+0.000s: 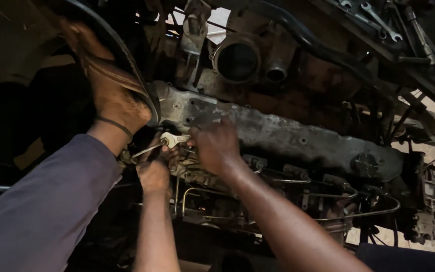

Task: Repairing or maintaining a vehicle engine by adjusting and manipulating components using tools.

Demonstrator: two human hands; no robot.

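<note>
My left hand (153, 174) reaches up from the bottom centre and grips the shaft of a shiny open-ended spanner (173, 140). The spanner's head lies against the side of a grimy engine, just under its long grey cover (288, 136). My right hand (216, 147) comes in from the lower right, its back towards me. Its fingers curl against the engine right beside the spanner's jaw, and what they hold is hidden. Thin metal fuel pipes (288, 194) run below both hands.
A foot in a strapped sandal (112, 88) rests on the engine's left end, its leg in a purple trouser (46, 206) at the lower left. A round pipe opening (237, 61) sits above. Several loose spanners (378, 20) lie on a ledge at top right.
</note>
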